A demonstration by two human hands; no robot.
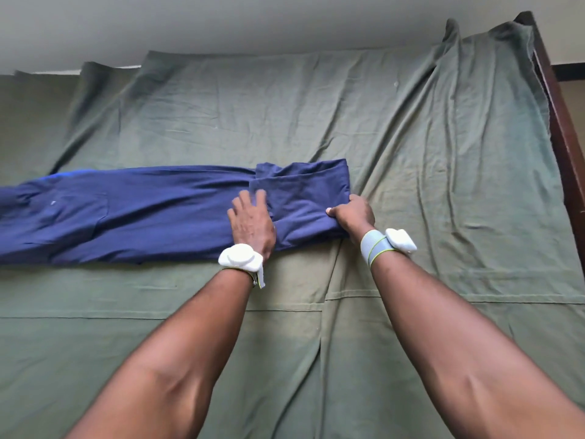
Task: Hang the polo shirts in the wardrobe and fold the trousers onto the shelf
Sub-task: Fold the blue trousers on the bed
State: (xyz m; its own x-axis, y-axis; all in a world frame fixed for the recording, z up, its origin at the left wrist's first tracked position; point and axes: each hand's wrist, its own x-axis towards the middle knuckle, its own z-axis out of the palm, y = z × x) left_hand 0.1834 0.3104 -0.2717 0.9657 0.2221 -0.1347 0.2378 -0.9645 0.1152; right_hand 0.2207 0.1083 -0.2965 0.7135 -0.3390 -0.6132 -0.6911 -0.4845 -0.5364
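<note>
The trousers (133, 213) are plain navy blue. The sheet (316, 115) beneath is olive green. The wrist devices (240, 256) are white.

Bare forearms; white pods (240, 256) strapped at both wrists, grey band (375, 246), seemingly elastic.
</note>
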